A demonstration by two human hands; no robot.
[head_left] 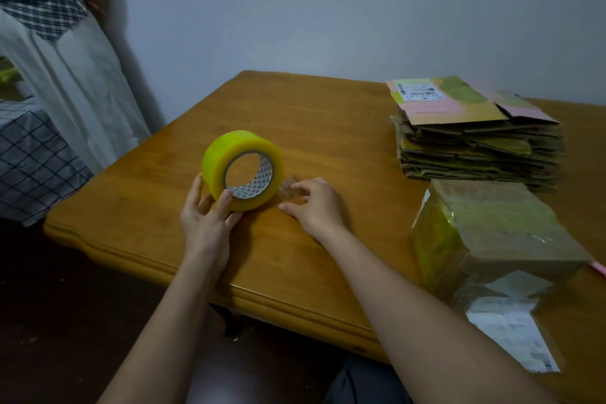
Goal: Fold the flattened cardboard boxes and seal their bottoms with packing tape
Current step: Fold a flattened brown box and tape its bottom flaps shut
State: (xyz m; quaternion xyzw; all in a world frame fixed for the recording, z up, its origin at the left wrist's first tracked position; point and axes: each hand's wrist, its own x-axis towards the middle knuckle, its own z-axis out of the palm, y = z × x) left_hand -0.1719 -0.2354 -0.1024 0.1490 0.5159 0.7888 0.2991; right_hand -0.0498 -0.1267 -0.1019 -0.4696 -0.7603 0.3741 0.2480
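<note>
We hold tape roll (243, 170) upright on tabletop (328, 128), near front edge: left hand (206, 216) curled round it, thumb on core rim. Right hand (313, 203) just beside roll, fingertips pinching loose clear tape end (287, 188), short strip pulled out.

Progress, our guess: 1 box (485, 233) folded, bottom looks taped, standing at right. Stack of flattened boxes (478, 138) behind it, well apart from roll, untouched. Most of job left, approx. whole stack; no box under hands now.

Glossy wooden table (328, 128), seemingly plastic tape (229, 154)
</note>
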